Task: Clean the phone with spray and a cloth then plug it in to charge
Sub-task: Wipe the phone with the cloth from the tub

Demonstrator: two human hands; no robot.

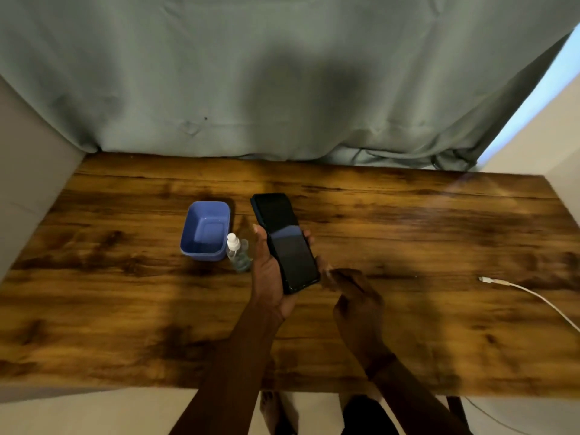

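Observation:
My left hand [270, 271] grips a black phone [284, 240] screen up above the middle of the wooden table [125, 309], thumb on its left edge and fingertips on its right edge. My right hand [357, 302] hovers just right of the phone's lower end, fingers loosely curled and blurred, holding nothing that I can see. A small clear spray bottle [236, 252] with a white top stands just left of my left hand. The white charging cable [527, 291] lies at the table's right side, its plug end pointing left. No cloth is in view.
An empty blue plastic tub [205, 230] stands left of the spray bottle. A grey-green curtain [282, 73] hangs behind the table's far edge. Pale walls close in on both sides. My bare feet show below the near edge.

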